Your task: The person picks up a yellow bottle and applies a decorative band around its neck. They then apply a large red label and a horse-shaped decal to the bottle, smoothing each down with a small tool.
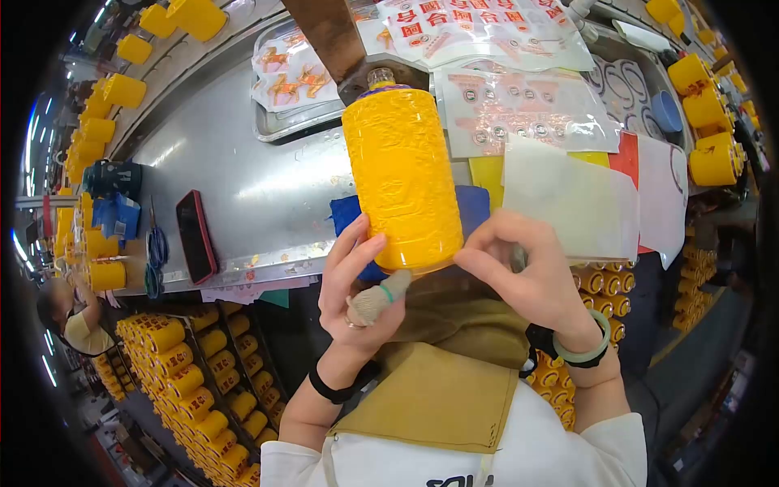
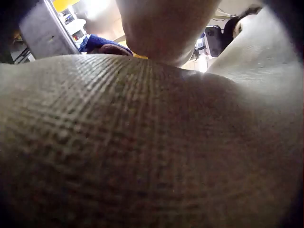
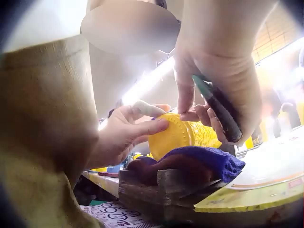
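Observation:
A yellow embossed bottle point(image 1: 402, 174) lies with its clear neck away from the body and its base toward it. My left hand point(image 1: 357, 292) holds the base end; one of its digits wears a beige cover point(image 1: 373, 303) with a green band. At the base's right edge are the thumb and forefinger of my right hand point(image 1: 531, 272). The right wrist view shows that hand's other fingers curled round a dark tool point(image 3: 223, 111) with a green part. Under the bottle point(image 3: 173, 135) is blue cloth point(image 3: 228, 164) on a wooden support point(image 3: 161, 190). Skin fills most of the left wrist view.
A red-edged phone point(image 1: 196, 237) and blue-handled scissors point(image 1: 156, 252) lie on the metal table point(image 1: 251, 191) at left. Printed sheets point(image 1: 527, 109) and a white sheet point(image 1: 568, 195) are at right. A tray point(image 1: 272, 130) stands beyond. Racks of yellow bottles point(image 1: 174, 357) stand below the table.

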Action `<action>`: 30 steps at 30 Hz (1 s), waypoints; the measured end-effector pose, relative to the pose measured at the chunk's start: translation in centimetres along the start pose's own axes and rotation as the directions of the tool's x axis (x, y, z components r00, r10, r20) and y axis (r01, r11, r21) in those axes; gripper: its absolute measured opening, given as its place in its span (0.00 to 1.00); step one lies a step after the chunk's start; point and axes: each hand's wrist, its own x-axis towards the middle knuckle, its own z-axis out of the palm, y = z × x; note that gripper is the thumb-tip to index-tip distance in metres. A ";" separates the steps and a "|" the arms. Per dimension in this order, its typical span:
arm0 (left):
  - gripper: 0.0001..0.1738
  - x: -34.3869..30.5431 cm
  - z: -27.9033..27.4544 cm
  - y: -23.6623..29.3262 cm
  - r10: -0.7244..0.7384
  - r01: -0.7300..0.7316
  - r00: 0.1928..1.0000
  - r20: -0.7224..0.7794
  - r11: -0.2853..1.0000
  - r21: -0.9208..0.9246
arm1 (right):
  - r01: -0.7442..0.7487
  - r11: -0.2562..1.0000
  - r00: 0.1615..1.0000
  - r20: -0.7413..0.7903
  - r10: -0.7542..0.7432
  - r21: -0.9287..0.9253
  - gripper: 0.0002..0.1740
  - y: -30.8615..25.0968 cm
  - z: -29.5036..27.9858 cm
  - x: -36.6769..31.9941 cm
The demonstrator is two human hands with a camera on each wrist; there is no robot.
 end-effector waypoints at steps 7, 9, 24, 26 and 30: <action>0.23 -0.1 -0.8 0.2 0.205 -0.221 0.974 0.093 0.950 0.220 | 0.015 1.000 1.000 -0.003 -0.015 -0.007 0.08 0.2 0.3 0.1; 0.17 0.8 -0.6 1.4 0.299 -0.323 0.947 0.122 0.884 0.337 | 0.001 1.000 1.000 -0.004 -0.001 -0.007 0.08 0.0 0.3 0.0; 0.29 0.0 -0.5 0.1 0.124 -0.132 0.991 0.058 0.975 0.177 | -0.054 0.984 0.996 -0.064 0.065 0.170 0.12 0.7 1.6 -0.2; 0.28 -0.1 -1.0 0.1 0.154 -0.186 0.975 0.161 0.959 0.212 | -0.053 0.981 0.996 -0.061 0.065 0.189 0.14 0.9 2.2 -0.3; 0.26 0.0 -1.4 0.0 0.233 -0.301 0.944 0.235 0.900 0.316 | -0.034 0.950 0.998 -0.045 0.051 0.311 0.13 1.8 2.0 -0.1</action>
